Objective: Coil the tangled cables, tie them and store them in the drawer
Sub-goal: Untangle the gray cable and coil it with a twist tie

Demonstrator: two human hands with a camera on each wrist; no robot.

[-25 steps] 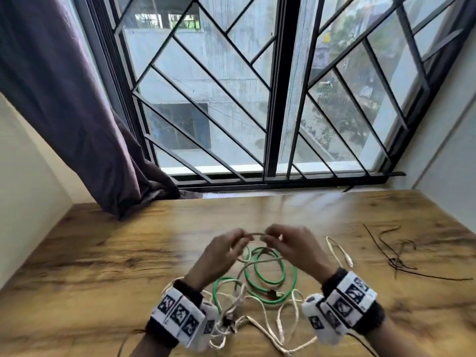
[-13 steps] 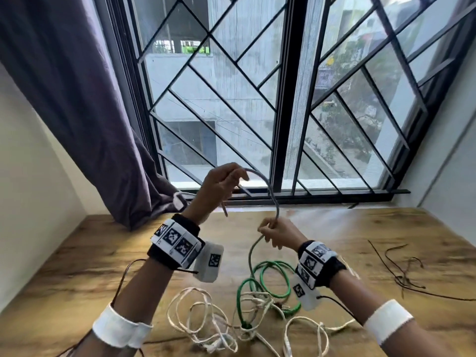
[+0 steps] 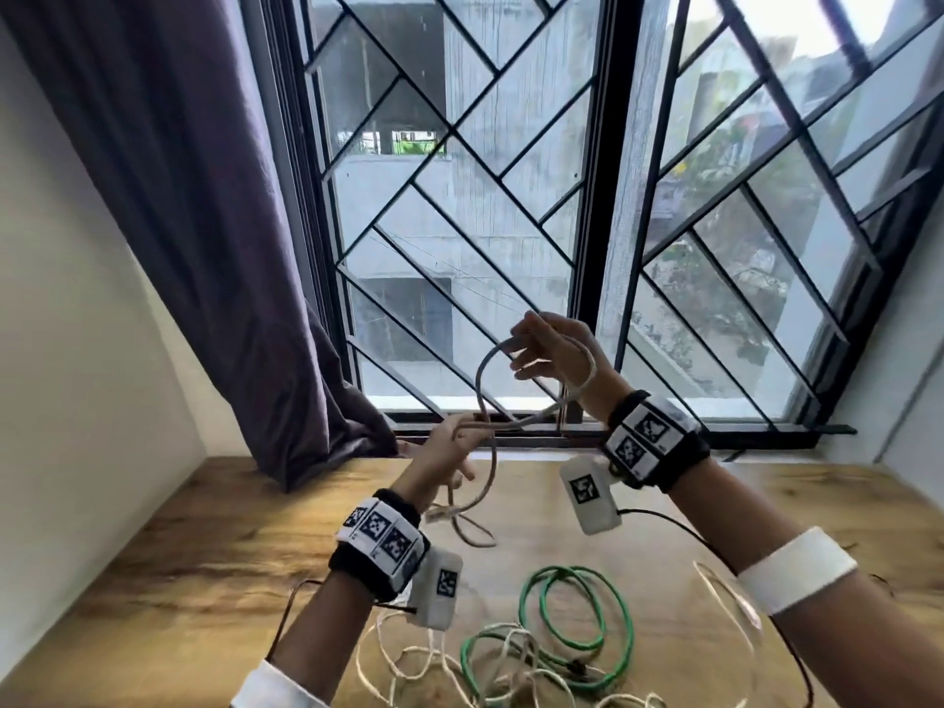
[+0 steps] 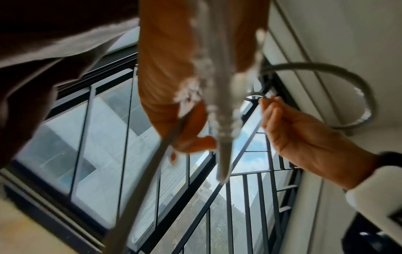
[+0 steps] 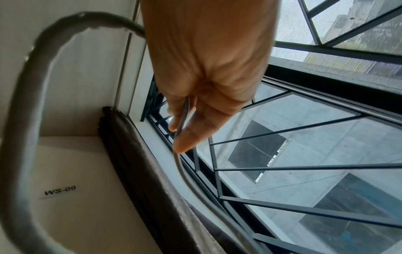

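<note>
Cable (image 3: 485, 401) (grey) between both hands

Wooden table (image 3: 153, 580), barred window (image 3: 511, 222), purple curtain (image 3: 204, 222), cream walls (image 3: 76, 324)

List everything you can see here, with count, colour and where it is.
grey cable: one, grey, held up in loops between both hands
green cable: one, green, coiled on the table
white cables: tangled, count unclear, cream, on the table near edge
table: one, wood, under the window
curtain: one, purple, left of the window
window: one, black grille, behind the table
label: one, reads WS-09, on the wall
left hand: grips the grey cable, lower
right hand: pinches the grey cable, higher
</note>
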